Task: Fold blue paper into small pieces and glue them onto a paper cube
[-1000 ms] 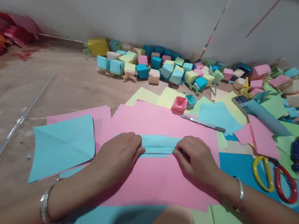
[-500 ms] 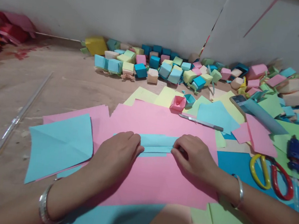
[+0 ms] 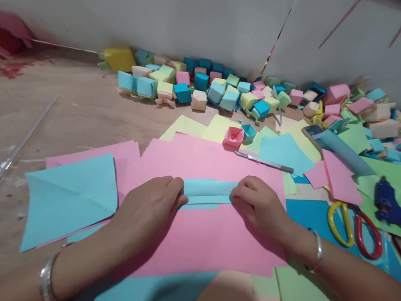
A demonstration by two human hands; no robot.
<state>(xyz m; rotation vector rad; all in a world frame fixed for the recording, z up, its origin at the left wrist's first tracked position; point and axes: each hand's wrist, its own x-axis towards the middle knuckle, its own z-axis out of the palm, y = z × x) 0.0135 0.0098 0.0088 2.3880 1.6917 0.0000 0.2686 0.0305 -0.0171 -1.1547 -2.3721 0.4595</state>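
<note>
A light blue sheet folded into a narrow strip lies on a large pink sheet on the floor. My left hand presses down on the strip's left end with curled fingers. On the right end rests my right hand, its fingers bent and pinching the fold. Only the middle of the strip shows between the two hands. Both wrists wear a silver bangle.
A blue sheet lies at the left, a metal ruler beyond it. A craft knife, scissors, a blue glue gun and a phone sit at the right. Several folded paper cubes line the wall.
Both hands stay on the blue strip with almost no shift. The view has drifted slightly to the right, so everything sits a little further left.
</note>
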